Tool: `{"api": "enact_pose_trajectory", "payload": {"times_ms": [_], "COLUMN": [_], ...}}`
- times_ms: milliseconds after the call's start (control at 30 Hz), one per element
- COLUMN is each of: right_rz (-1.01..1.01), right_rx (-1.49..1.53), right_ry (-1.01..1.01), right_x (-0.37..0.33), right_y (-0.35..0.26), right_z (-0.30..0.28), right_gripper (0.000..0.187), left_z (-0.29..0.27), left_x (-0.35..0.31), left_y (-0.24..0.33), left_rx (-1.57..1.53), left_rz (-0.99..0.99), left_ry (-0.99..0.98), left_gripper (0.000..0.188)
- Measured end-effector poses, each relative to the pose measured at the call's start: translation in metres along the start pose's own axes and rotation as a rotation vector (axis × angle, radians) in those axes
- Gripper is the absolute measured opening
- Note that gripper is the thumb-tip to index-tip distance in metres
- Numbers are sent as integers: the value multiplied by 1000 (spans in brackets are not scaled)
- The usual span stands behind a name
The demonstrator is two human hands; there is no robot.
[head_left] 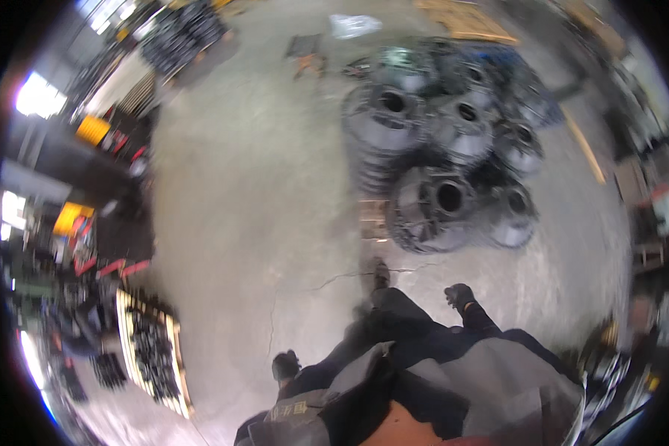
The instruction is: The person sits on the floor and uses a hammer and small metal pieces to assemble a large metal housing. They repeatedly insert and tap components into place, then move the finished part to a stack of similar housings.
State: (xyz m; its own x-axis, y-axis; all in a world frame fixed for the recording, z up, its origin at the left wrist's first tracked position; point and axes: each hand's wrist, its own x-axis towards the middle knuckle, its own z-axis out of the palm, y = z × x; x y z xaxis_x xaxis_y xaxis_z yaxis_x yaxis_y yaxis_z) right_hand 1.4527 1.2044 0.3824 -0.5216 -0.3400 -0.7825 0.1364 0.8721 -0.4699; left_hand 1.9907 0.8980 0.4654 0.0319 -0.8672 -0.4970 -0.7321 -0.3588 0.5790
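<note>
My right hand (pixel 459 296), in a dark glove, hangs over the smooth grey floor (pixel 230 186), near the big pile of round, dark grey metal parts (pixel 461 141) that sits in front of me, a bit to the right. My left hand (pixel 286 366) has a dark glove too and hangs low, well apart from the pale wooden crate (pixel 177 357) of small black parts (pixel 152 346) on my left. Both hands look blurry, so I can't tell if my fingers are spread or pressed together.

One head-worn fisheye view looks down and ahead across the floor (pixel 245 193)
</note>
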Motion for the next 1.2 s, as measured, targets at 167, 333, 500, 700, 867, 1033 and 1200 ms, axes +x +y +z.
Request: {"api": "enact_pose_trajectory", "payload": {"times_ms": [167,333,500,700,867,1033,1200], "right_rz": [-80,-225,-412,-517,-557,-626,-576], "right_rx": [66,484,119,-234,-94,-57,-88], "right_ry": [-5,36,163,149,16,58,195], "right_x": [51,97,126,175,205,197,181], "right_y": [-80,-173,-224,-268,-363,-499,-613], "right_z": [-28,-54,-51,4,47,66,68], "right_gripper": [27,14,28,42,30,23,27], "left_z": [-18,5,33,9,-40,-111,-146], "left_x": [-22,-37,0,90,212,360,471], "left_y": [41,31,24,56,115,232,336], "left_rx": [278,377,443,527,684,755,350], "left_rz": [-250,-305,-321,-368,-381,53,-44], "left_ry": [-45,-167,-304,-359,-310,46,125], "left_gripper": [32,29,29,30,33,42,28]}}
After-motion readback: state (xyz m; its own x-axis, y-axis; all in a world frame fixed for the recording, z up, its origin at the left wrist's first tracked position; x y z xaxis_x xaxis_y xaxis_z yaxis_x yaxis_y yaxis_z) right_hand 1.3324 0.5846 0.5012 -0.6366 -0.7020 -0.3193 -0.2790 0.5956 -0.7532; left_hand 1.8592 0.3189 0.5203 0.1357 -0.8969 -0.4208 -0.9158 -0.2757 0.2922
